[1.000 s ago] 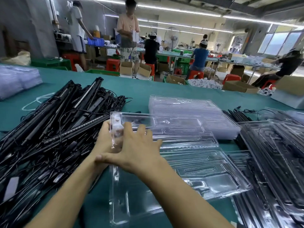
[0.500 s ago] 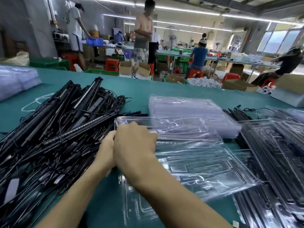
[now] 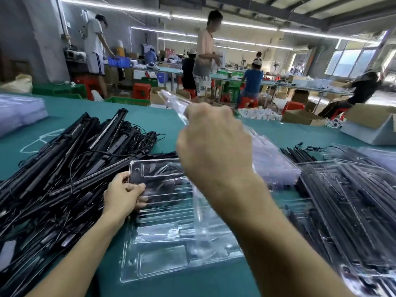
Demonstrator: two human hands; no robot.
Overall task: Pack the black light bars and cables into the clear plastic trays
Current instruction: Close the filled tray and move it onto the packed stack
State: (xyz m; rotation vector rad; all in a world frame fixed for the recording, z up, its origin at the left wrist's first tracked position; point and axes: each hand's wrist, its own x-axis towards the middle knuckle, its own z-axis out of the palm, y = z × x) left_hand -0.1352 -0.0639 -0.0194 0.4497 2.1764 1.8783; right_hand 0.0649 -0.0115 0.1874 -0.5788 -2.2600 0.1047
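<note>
A clear plastic tray (image 3: 162, 249) lies flat on the green table in front of me. My left hand (image 3: 123, 195) grips its upper left edge. My right hand (image 3: 214, 146) is raised above the table and grips a second clear tray (image 3: 173, 103), which tilts steeply upward, its far corner high in the air. A big heap of black light bars and cables (image 3: 60, 174) lies to the left, touching the flat tray's upper edge.
A stack of clear trays (image 3: 276, 166) sits behind my right hand. Filled trays with black bars (image 3: 353, 206) lie at the right, more clear trays (image 3: 19, 112) at the far left. Cardboard boxes (image 3: 370, 123) stand at the far right. People work at tables behind.
The two trays have come apart: my right hand lifted the upper one up and away, while my left hand stayed low holding the other on the table.
</note>
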